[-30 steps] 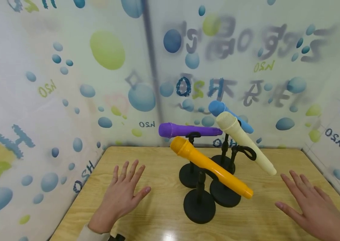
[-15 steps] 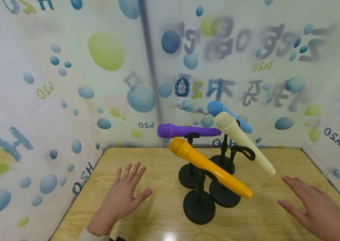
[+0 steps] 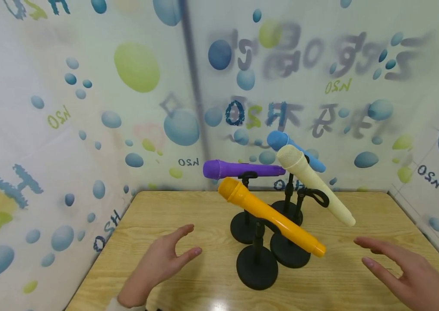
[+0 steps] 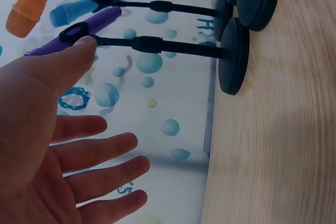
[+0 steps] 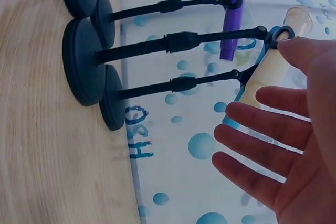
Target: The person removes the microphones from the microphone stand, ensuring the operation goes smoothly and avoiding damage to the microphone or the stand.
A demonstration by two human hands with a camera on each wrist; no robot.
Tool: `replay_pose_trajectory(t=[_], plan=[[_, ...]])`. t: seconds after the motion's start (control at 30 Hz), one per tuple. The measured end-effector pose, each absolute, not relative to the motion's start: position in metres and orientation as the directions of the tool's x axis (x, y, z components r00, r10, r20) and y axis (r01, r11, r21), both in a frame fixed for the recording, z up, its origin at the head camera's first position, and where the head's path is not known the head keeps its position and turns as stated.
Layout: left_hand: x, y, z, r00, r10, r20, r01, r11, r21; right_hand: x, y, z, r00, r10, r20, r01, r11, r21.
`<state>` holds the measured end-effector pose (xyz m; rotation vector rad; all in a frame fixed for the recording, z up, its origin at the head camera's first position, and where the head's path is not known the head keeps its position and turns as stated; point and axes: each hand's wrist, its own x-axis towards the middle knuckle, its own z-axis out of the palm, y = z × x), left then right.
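In the head view several microphones rest on black round-based stands at the table's middle. The orange microphone (image 3: 271, 216) slants down to the right, nearest to me. Behind it are the purple microphone (image 3: 243, 169), lying nearly level, the cream microphone (image 3: 316, 185) and the blue microphone (image 3: 297, 151). My left hand (image 3: 165, 257) hovers left of the stands, thumb and fingers apart, touching nothing. To the right of the orange microphone, my right hand (image 3: 410, 270) is held the same way. Both wrist views show relaxed, spread fingers with nothing in them.
The wooden table (image 3: 188, 207) meets a white curtain (image 3: 99, 52) with blue and green bubble prints at its back and sides. The front stand's base (image 3: 257, 268) stands close beside the base (image 3: 290, 250) behind it.
Both hands have turned from palms down to thumbs up, palms facing inward. The microphones and stands have stayed in place.
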<state>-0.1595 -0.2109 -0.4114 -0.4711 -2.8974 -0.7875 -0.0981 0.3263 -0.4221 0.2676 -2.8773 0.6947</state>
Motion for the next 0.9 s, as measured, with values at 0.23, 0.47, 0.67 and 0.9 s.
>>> replay_pose_trajectory(t=[0.23, 0.47, 0.67, 0.9], plan=[[-0.163, -0.202, -0.416, -0.931, 0.322, 0.170, 0.357, 0.715, 0.601, -0.095, 0.317, -0.414, -0.968, -0.128, 0.215, -0.220, 0.846, -0.486], [-0.167, -0.192, -0.427, -0.909, 0.393, 0.142, 0.377, 0.626, 0.683, -0.093, 0.302, -0.405, -0.969, -0.155, 0.191, -0.233, 0.824, -0.516], [-0.167, -0.183, -0.435, -0.896, 0.409, 0.172, 0.402, 0.583, 0.706, -0.095, 0.292, -0.398, -0.956, -0.187, 0.224, -0.284, 0.778, -0.560], [-0.167, -0.168, -0.439, -0.886, 0.425, 0.186, 0.410, 0.531, 0.742, -0.098, 0.273, -0.389, -0.898, -0.224, 0.378, -0.413, 0.722, -0.554]])
